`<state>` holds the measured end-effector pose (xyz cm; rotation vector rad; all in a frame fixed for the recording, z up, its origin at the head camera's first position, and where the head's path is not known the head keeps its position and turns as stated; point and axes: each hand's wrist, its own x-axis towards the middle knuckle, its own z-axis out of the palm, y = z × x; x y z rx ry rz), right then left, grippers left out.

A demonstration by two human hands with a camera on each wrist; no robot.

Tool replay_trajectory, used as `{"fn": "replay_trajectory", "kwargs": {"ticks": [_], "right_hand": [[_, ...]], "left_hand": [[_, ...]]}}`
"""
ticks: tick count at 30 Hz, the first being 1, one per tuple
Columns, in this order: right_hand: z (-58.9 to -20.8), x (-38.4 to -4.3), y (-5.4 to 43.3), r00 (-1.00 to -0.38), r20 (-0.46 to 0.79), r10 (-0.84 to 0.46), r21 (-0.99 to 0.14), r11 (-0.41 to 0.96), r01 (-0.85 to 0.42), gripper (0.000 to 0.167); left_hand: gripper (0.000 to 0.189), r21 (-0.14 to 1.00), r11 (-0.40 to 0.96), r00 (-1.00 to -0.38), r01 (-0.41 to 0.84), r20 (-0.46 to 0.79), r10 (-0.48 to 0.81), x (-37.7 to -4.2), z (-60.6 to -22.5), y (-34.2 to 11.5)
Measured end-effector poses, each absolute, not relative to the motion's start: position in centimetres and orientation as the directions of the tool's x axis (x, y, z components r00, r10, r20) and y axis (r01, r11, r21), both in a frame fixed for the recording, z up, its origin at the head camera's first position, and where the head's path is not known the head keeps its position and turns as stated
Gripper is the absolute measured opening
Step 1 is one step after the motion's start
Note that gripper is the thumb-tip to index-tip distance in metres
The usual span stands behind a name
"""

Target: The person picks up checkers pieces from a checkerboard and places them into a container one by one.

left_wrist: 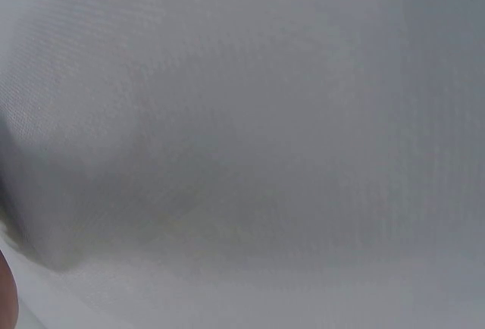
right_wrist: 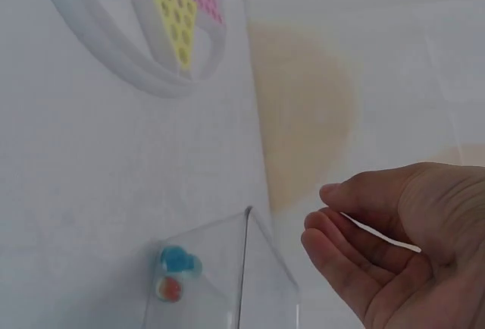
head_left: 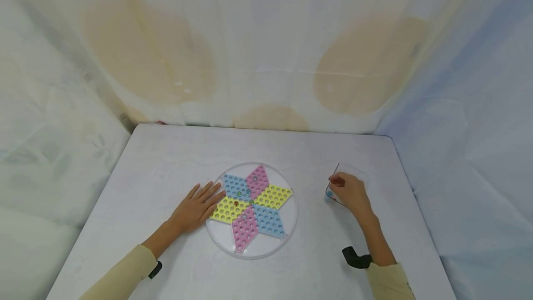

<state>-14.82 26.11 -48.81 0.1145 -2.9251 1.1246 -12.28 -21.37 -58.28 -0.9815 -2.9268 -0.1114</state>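
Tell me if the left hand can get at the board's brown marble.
Likely yes: the left hand lies over the edge of the board, with nothing visible between it and the marble.

Your place is screened off like a booth: a white worktop (head_left: 166,156) hemmed in by a tan-blotched back curtain (head_left: 266,59), a leaf-printed left curtain (head_left: 50,152) and a pale right curtain (head_left: 466,105).
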Motion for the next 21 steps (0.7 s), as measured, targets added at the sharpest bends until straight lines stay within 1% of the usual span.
{"fn": "replay_trajectory", "kwargs": {"ticks": [5,21], "right_hand": [[-47.9,-14.3,24.4,-0.993,0.085,-0.083,-0.710,0.694,-0.119,0.018],[-48.1,-13.8,19.7,-0.985,0.127,-0.115,-0.785,0.595,-0.171,0.020]], "left_hand": [[0.057,0.043,0.798,-0.799,0.601,0.065,0.598,-12.3,-58.2,-21.3],[0.057,0.061,0.804,-0.806,0.592,0.068,0.588,-12.1,-58.1,-21.3]]}}
